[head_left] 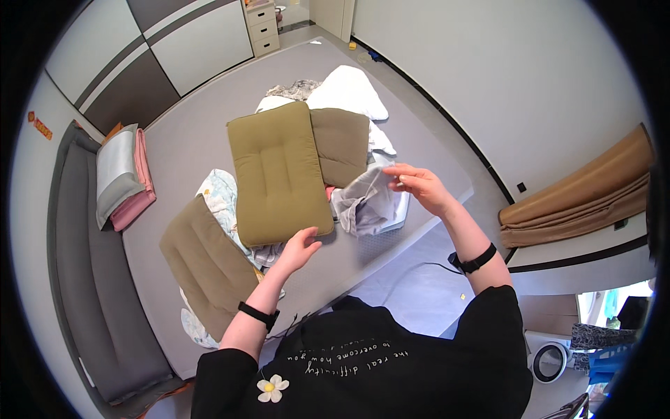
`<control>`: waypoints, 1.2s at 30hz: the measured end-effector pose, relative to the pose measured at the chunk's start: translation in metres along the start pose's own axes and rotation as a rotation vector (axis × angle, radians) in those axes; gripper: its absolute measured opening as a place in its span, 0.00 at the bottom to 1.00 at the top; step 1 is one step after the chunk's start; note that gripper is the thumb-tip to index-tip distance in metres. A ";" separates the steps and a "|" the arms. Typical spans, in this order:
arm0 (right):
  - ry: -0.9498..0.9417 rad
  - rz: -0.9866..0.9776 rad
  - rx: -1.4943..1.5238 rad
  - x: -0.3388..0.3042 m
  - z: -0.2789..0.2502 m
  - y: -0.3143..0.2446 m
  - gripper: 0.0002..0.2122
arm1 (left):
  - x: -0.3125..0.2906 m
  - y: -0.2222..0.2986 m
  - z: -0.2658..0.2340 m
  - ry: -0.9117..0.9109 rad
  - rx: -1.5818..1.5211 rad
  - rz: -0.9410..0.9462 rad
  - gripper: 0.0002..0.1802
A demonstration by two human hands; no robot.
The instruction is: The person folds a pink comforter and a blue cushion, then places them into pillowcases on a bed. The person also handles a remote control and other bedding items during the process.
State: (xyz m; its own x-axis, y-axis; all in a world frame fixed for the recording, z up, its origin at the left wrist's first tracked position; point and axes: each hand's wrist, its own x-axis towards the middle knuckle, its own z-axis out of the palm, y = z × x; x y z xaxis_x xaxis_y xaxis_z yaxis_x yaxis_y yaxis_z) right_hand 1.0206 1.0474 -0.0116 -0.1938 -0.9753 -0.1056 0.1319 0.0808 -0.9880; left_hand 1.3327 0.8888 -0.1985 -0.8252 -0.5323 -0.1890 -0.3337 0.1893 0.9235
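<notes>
A grey cloth [364, 202] rises in crumpled folds toward my right hand [422, 187], whose thumb and fingers close on its upper edge. My left hand [300, 250] has its fingers apart, at the near edge of an olive-green pillow [279, 174]. Whether it touches the pillow or hovers just over it is unclear. That pillow lies flat on top of the pile and partly covers a browner pillow [340, 143] to its right. Another brownish pillow [209, 262] slants at the near left, over a pale patterned cloth [222, 192].
Everything lies on a grey mattress [181, 146] with a dark padded headboard [101, 279] at left. White bedding [349, 91] is heaped behind the pillows. Folded pink and grey bedding [125, 174] sits by the headboard. A wall and brown curtain [579, 195] stand at right.
</notes>
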 end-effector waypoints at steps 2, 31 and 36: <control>-0.044 -0.101 -0.025 -0.008 0.035 -0.025 0.18 | -0.013 0.029 0.005 0.018 0.095 0.175 0.30; -0.514 -0.110 -0.279 0.045 0.296 0.096 0.34 | -0.173 0.131 -0.149 0.573 -1.098 0.179 0.19; -0.442 -0.299 -0.535 0.074 0.320 0.151 0.19 | -0.193 0.173 -0.146 0.624 -1.123 0.328 0.18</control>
State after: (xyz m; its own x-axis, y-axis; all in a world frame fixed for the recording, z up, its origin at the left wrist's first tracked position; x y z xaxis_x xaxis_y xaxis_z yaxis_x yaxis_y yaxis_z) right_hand 1.3368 0.9214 -0.1324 0.2758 -0.9537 0.1197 -0.3766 -0.2218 -0.8994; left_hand 1.5009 0.9040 0.0464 -0.3475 -0.9377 -0.0004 0.6449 -0.2393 0.7258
